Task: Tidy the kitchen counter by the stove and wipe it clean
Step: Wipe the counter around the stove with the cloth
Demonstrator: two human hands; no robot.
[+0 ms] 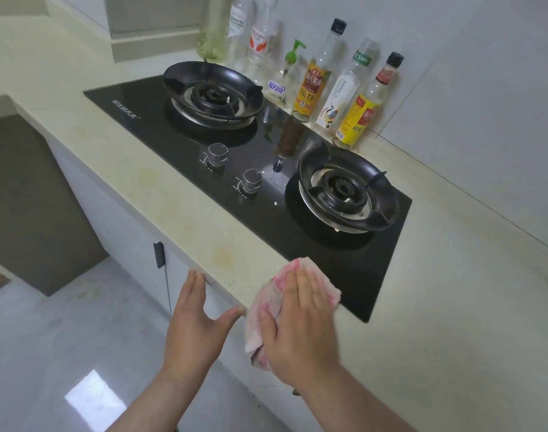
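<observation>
- Our right hand (300, 319) lies flat with straight fingers and pinches nothing. It presses the pink cloth (277, 283) onto the counter (179, 207) at its front edge, beside the stove's (160, 120) near corner.
- Our left hand (194, 322) is open and empty, held at the front edge, probably to catch crumbs.
- We should press evenly and sweep in overlapping strokes toward the yellowish stain (224, 255).
- The bottles (310, 88) line the back edge, well apart.

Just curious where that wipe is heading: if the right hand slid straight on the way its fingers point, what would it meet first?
Probably the black cooktop, whose front edge is just past the cloth under the right hand; the near burner lies beyond.
</observation>
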